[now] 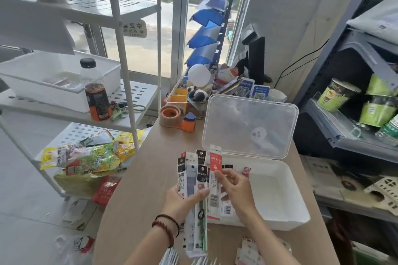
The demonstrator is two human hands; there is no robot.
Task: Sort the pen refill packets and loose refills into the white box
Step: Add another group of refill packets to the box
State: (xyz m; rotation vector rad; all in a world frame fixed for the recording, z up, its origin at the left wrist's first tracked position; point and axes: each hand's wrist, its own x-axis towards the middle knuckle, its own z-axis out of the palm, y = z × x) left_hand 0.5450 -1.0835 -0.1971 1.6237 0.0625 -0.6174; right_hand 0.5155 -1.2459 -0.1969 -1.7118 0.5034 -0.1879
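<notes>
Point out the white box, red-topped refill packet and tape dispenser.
white box (277, 198), head view, bare inner floor
red-topped refill packet (215, 161), head view, red label
tape dispenser (170, 112), head view, orange core

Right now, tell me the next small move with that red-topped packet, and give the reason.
Probably draw the red-topped packet clear of the bundle and lower it into the white box. The right hand pinches it, the left hand grips the bundle, and the box sits open just to the right, lid up.
</notes>
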